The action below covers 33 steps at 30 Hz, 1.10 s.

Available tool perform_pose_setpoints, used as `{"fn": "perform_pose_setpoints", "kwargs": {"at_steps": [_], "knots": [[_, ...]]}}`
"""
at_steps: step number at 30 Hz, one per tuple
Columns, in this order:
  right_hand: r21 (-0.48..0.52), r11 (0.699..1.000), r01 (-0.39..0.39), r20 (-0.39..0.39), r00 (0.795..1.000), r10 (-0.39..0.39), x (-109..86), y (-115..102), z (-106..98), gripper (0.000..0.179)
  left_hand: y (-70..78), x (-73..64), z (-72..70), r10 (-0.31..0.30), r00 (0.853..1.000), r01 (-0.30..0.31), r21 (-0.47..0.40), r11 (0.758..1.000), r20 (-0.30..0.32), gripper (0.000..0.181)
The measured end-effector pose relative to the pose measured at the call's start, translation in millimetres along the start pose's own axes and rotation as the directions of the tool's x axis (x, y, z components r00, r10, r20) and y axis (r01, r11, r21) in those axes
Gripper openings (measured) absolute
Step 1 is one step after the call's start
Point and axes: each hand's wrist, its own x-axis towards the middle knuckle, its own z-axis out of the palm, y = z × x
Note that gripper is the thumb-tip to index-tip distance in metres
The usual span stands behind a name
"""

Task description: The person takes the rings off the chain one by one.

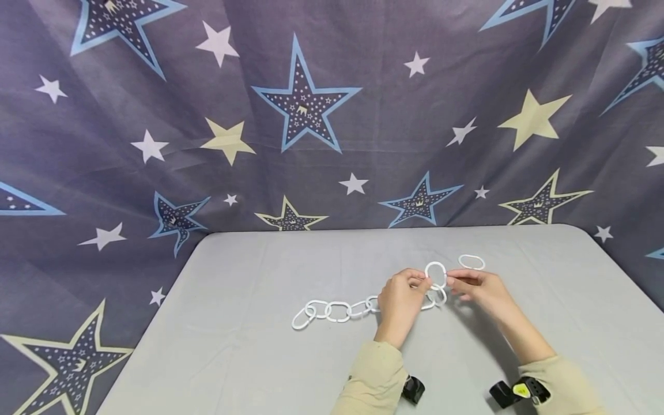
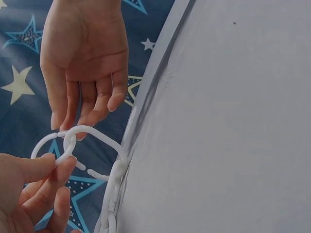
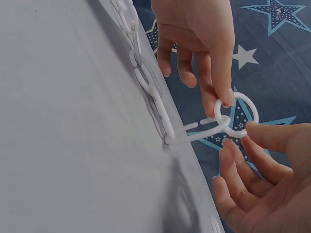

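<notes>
A chain of oval white plastic links trails across the table to the left. At its right end an upright white link passes through the chain's end link. My left hand pinches the upright link's left side between thumb and fingertips. On the opposite side, my right hand pinches the same link between thumb and forefinger. Both hands are just above the table, with the right hand's other fingers loosely curled. A narrow gap shows in the chain's end link in the right wrist view.
One loose white link lies on the table behind my right hand. The pale grey tabletop has rounded back corners and meets a dark star-patterned cloth behind it.
</notes>
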Motion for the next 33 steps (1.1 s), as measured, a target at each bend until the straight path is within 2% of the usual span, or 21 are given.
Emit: {"fn": "perform_pose_setpoints", "kwargs": {"at_steps": [8,15,25,33], "knots": [[0.029,0.999,-0.019,-0.01,1.0,0.02,-0.2,3.4,4.9,0.042,0.2,-0.2,0.8,0.005,1.0,-0.005,-0.008,1.0,0.015,0.007],[0.046,0.999,-0.02,-0.026,0.999,0.022,-0.7,6.2,4.8,0.04,-1.3,-0.9,2.7,0.033,0.999,-0.033,0.007,0.999,0.028,0.008],[0.03,1.0,-0.01,-0.048,0.999,0.011,-0.6,6.9,3.1,0.04,-2.2,0.2,0.6,0.049,0.999,-0.049,-0.006,0.999,0.024,0.007],[0.008,1.0,-0.004,-0.043,0.999,0.004,-0.3,4.9,2.4,0.039,-4.3,2.5,-3.4,0.037,0.999,-0.037,-0.006,0.999,0.01,0.005]]}}
